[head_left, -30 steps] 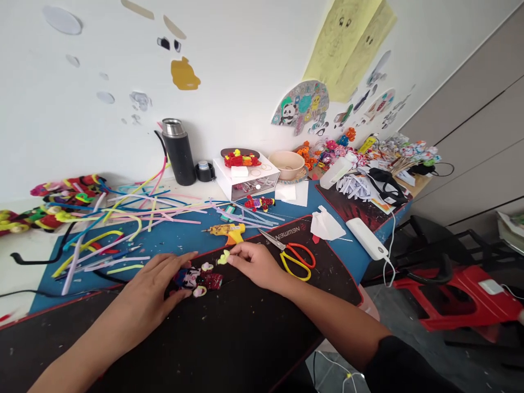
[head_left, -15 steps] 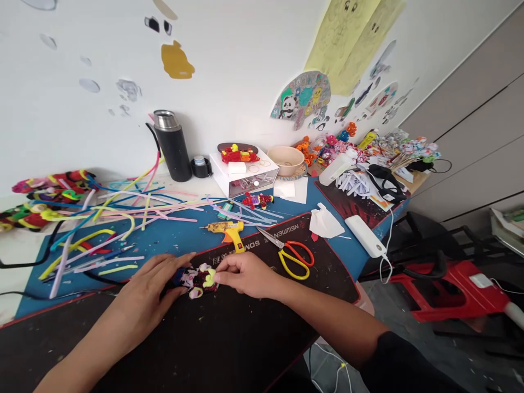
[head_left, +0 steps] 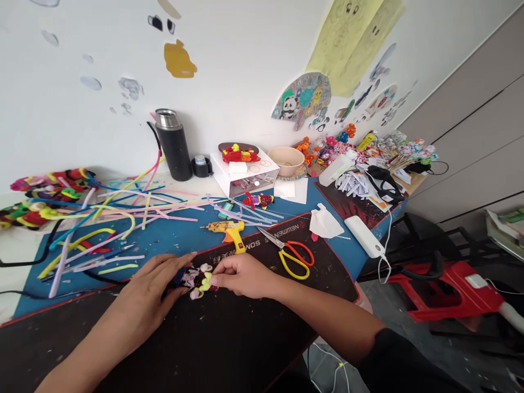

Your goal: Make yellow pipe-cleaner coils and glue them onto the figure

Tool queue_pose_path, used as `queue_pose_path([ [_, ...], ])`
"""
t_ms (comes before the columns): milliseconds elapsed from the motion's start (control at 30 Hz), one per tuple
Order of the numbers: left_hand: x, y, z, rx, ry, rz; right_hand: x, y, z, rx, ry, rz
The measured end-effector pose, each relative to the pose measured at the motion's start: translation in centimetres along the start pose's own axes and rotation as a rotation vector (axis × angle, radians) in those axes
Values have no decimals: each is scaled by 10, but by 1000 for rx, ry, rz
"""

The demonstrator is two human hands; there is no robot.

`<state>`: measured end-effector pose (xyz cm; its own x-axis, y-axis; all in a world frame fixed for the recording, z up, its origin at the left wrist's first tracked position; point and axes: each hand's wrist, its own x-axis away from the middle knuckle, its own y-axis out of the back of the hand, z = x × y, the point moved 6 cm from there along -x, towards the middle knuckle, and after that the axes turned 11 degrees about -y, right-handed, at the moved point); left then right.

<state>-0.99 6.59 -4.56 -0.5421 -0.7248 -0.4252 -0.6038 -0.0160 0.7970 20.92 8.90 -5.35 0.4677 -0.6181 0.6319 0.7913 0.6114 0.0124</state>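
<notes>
A small fuzzy figure (head_left: 191,277) in pink, dark red and blue lies on the black mat (head_left: 229,338). My left hand (head_left: 153,286) covers its blue end, fingers and thumb around it. At the other end, my right hand (head_left: 241,275) pinches a pale yellow-green fuzzy piece (head_left: 206,279) against the figure. Just beyond the hands lies a yellow glue gun (head_left: 229,232), nozzle to the left. Scissors (head_left: 292,256) with red and yellow handles rest open to the right of it.
Coloured pipe cleaners (head_left: 118,207) spread over the back left. Along the wall stand a black flask (head_left: 174,147), a white box (head_left: 245,183) and a beige bowl (head_left: 286,161). A white power bank (head_left: 363,236) with a cable lies at the right edge.
My right fingers have shifted slightly left over the figure, with the yellow-green piece. My left hand stays nearly still on the figure.
</notes>
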Motion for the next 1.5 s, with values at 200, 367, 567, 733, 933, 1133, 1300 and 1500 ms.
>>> queue_pose_path([
  [200,-1,0,-1,4,27,-1,0,-1,2,11,-13,0],
  [367,1,-1,0,20,28,-2,-2,-1,1,17,-17,-2],
  [567,4,2,4,45,19,7,1,-1,2,10,13,-10],
  [733,2,26,2,80,145,-29,9,3,10,-34,109,-23],
  [933,-17,39,-36,129,257,-174,29,9,18,-59,238,-68],
  [1133,-34,17,-63,253,313,-122,47,9,18,-116,304,-82],
  [1300,-33,13,-65,331,414,-126,55,10,12,-143,325,-87],
  [1500,-30,9,-69,388,550,-102,59,9,10,-135,352,-91],
])
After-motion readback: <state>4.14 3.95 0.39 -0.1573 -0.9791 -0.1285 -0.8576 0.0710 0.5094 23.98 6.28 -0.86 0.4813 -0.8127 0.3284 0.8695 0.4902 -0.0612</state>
